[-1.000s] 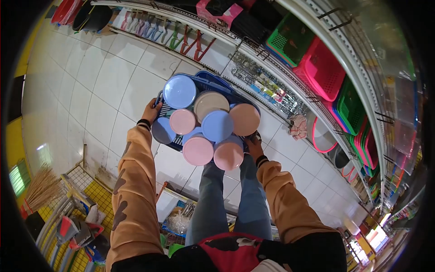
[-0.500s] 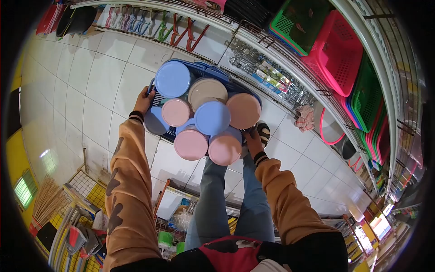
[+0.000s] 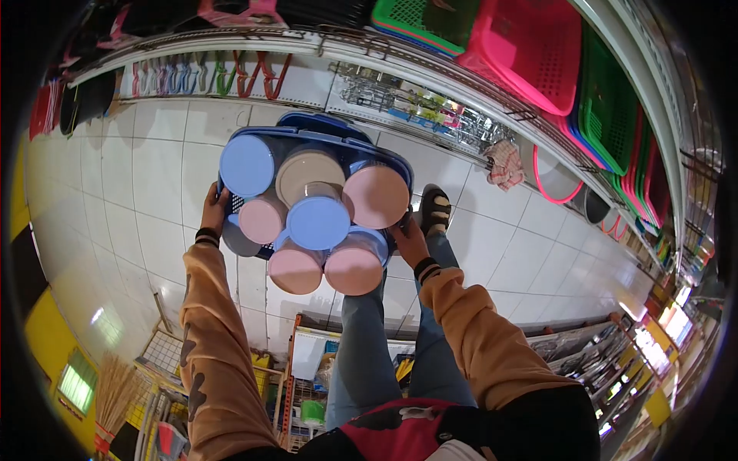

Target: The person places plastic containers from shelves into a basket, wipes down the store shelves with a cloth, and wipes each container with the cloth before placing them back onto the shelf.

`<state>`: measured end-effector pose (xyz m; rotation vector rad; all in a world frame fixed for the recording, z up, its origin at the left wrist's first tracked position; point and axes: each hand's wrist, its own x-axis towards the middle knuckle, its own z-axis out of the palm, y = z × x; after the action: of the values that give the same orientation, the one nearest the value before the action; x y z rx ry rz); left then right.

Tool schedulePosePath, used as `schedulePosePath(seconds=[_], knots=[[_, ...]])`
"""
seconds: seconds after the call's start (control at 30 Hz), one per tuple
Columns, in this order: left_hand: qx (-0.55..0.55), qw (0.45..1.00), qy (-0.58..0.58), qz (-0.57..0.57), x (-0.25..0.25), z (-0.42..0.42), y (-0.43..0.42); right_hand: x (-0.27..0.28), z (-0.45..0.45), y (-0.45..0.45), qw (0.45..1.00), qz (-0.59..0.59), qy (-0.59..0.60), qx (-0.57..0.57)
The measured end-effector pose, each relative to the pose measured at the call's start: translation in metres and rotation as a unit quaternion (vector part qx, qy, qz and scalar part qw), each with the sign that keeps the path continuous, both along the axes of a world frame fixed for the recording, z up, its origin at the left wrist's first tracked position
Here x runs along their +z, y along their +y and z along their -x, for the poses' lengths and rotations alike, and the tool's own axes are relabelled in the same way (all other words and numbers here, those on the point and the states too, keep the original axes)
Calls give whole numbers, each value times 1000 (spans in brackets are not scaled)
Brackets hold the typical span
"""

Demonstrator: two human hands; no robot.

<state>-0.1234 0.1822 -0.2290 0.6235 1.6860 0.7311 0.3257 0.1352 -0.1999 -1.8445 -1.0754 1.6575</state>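
Between my two hands is a blue plastic basket (image 3: 361, 146), held above the tiled floor. Inside it are several round plastic containers, some with a blue lid (image 3: 317, 223), some with a pink lid (image 3: 376, 197), one with a beige lid (image 3: 310, 175). My left hand (image 3: 214, 206) is closed on the basket's left side, fingers wrapped at the rim. On the opposite side, my right hand (image 3: 408, 237) grips the basket near its lower right corner, its fingers partly hidden under the edge.
A shelf rack (image 3: 430, 65) curves along the top and right, carrying a pink basket (image 3: 530, 54) and green baskets (image 3: 607, 123). Colourful hangers (image 3: 184, 77) hang below it. A checked cloth (image 3: 505, 165) droops from the shelf. Lower left stands a broom (image 3: 115, 392). Racks lie behind my legs.
The basket with its containers has shifted left in view, along with both hands. My foot in a sandal now shows more fully to the right, and the surrounding shelves have shifted in view.
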Motion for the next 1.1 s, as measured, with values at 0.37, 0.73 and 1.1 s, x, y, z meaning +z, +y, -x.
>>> schedulePosePath(seconds=[0.37,0.73,1.1], knots=[[-16,1000,16,4,21,1,25,-11,2,12,1000,15,16,5],[-47,999,2,21,10,19,22,-24,-4,8,996,37,61,47],[-69,991,91,76,34,10,31,-105,-204,82,895,-136,-422,55]])
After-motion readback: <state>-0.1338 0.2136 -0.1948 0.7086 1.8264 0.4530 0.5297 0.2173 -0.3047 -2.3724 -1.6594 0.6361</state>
